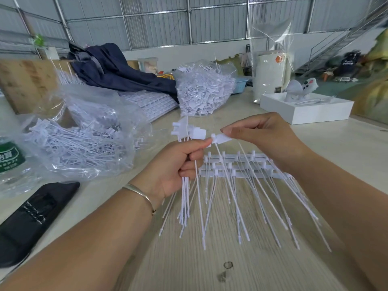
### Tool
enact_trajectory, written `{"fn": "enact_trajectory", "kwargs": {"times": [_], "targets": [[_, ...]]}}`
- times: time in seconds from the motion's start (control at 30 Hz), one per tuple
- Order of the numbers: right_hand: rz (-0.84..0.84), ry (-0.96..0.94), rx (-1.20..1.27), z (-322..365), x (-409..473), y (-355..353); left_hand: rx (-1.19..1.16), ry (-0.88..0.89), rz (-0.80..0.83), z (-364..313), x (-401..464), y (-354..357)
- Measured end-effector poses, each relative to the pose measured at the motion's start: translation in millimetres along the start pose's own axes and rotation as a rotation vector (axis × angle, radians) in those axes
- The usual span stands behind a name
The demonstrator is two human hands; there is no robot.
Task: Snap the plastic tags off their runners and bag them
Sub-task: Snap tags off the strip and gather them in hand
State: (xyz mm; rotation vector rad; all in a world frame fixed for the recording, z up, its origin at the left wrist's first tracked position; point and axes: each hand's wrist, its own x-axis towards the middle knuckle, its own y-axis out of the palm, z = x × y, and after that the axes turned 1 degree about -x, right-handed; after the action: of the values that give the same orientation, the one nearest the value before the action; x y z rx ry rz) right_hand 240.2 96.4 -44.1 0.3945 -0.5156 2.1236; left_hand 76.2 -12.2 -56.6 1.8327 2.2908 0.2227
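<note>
Left hand of mine grips a bundle of loose tags; my right hand pinches one tag above the runners on the worktop; the bag lies left.

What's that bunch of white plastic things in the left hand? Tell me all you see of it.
The bunch of tags is thin white plastic stems with flat rectangular heads on top. The left hand grips it upright above the table, stems hanging below the fist. The right hand pinches one tag head beside the left thumb.
</note>
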Motion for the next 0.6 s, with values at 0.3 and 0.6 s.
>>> {"fn": "enact_trajectory", "kwargs": {"times": [0.3,0.6], "targets": [[0.076,0.073,-0.077,4.5,0.2,-5.6,0.226,0.025,-0.024,-1.9,-2.8,0.8],[0.198,0.109,-0.246,8.6,-0.7,-8.4,0.684,0.018,-0.085,3.1,-4.9,5.3]]}}
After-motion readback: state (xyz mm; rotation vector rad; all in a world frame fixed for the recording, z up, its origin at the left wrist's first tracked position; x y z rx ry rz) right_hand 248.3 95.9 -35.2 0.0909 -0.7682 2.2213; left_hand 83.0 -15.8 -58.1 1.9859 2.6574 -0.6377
